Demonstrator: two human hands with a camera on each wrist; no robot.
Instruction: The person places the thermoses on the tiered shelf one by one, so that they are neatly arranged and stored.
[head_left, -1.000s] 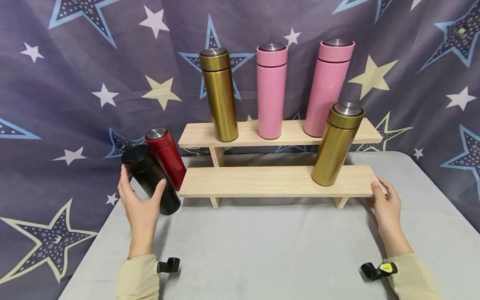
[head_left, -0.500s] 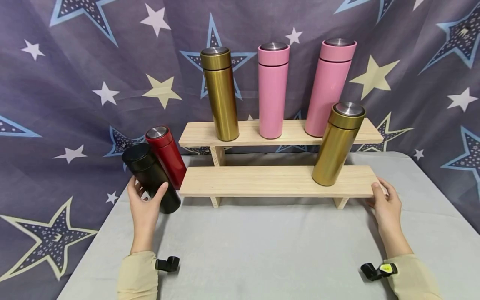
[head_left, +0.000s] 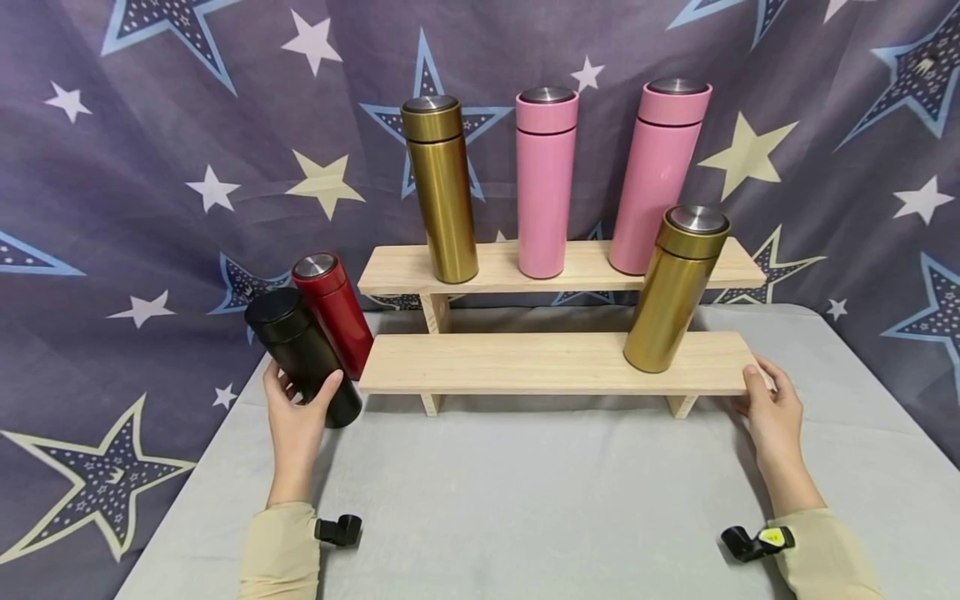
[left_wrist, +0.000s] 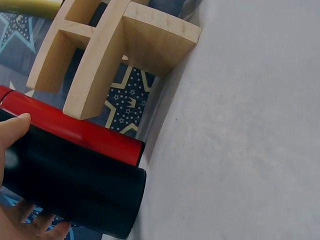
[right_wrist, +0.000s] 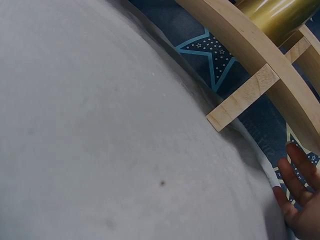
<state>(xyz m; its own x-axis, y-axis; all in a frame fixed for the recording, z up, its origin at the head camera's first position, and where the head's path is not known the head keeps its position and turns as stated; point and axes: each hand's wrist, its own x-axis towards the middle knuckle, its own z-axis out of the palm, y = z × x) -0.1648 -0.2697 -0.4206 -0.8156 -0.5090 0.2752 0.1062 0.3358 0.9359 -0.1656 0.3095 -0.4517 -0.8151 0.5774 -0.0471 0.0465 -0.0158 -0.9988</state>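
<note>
My left hand [head_left: 296, 433] is around the lower part of a black thermos bottle [head_left: 296, 333]. In the left wrist view the thumb lies on one side of the black bottle [left_wrist: 80, 175] and the fingers curl along the other. A red thermos bottle [head_left: 330, 308] with a steel lid stands right behind it, beside the shelf's left end. My right hand [head_left: 772, 417] holds the right end of the two-tier wooden shelf [head_left: 495, 362], thumb on the board's top. Beneath the board, the other fingers [right_wrist: 295, 180] hang spread in the right wrist view.
A gold thermos [head_left: 438, 200] and two pink ones, a middle one [head_left: 546, 192] and a right one [head_left: 656, 183], stand on the upper tier. Another gold thermos [head_left: 671, 292] stands at the lower tier's right. Grey cloth [head_left: 525, 492] covers the table; a star-patterned curtain [head_left: 247, 125] hangs behind.
My left hand has slid down the black thermos and slightly right, its fingers closing around the lower part. The right hand and the other bottles have stayed in place.
</note>
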